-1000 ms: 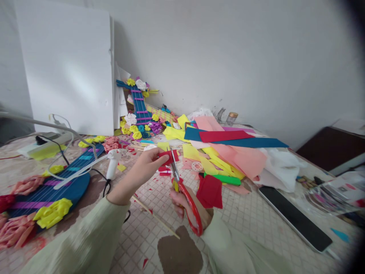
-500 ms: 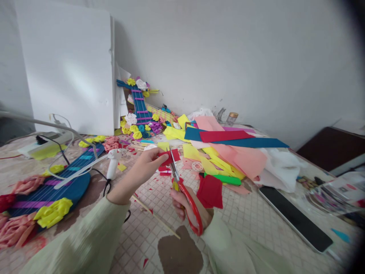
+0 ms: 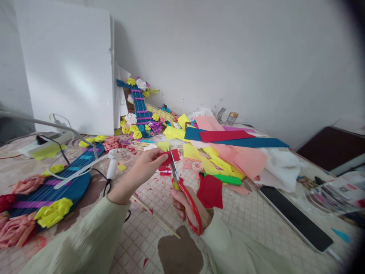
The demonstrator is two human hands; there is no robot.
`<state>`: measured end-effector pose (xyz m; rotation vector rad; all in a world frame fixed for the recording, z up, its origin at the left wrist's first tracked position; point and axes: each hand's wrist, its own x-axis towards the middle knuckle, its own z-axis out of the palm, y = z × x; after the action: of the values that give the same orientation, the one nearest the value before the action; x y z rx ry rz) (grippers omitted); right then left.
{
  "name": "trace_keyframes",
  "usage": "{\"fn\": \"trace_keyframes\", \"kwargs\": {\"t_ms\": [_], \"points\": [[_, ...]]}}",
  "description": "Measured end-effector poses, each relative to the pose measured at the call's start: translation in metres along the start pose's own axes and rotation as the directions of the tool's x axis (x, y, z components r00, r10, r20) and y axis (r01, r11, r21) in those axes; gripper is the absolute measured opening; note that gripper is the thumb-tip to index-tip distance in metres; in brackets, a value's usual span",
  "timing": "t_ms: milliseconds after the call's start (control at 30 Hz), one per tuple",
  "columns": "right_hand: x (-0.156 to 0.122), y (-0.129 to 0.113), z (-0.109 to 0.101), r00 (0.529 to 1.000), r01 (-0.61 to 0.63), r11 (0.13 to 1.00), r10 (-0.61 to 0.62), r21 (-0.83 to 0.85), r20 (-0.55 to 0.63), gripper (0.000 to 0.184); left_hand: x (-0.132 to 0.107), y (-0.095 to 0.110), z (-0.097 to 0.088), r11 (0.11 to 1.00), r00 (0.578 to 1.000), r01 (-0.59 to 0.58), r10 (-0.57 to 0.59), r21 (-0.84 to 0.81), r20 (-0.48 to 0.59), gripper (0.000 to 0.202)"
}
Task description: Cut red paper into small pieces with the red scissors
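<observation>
In the head view, your left hand pinches a small piece of red paper between thumb and fingers, mid-table, above scattered red scraps. The thumb covers part of the paper, and most of your fingertips are out of sight behind it. Your right hand is wrapped around the scissors; the red handle screens part of your palm and fingers. The blades cross the paper, but you cannot tell how far they bite.

To the right, just beside your right hand, red sheets overlap one end of a green tool. Farther right, the phone lies near a plastic tub, whose clear walls are hard to make out. The far heap of paper strips hides much of its lower layers.

On the left, a glue gun stands near your left wrist, and a white arm crosses the near guitar, which the left edge cuts off. A stick lies between your forearms.
</observation>
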<state>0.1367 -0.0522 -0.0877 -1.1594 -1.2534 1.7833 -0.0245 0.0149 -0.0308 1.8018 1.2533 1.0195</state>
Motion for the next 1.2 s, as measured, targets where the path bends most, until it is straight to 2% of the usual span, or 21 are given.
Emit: {"fn": "trace_keyframes", "kwargs": {"t_ms": [300, 1200], "points": [[-0.0026, -0.0041, 0.001, 0.999, -0.028, 1.0, 0.028, 0.011, -0.018, 0.035, -0.0009, 0.0024, -0.0004, 1.0, 1.0, 0.001, -0.001, 0.026, -0.001, 0.029], [-0.0021, -0.0048, 0.0011, 0.997, -0.063, 0.998, 0.064, 0.012, -0.045, 0.04, 0.001, -0.0044, -0.0008, 1.0, 1.0, 0.016, -0.016, -0.025, -0.018, 0.027]]}}
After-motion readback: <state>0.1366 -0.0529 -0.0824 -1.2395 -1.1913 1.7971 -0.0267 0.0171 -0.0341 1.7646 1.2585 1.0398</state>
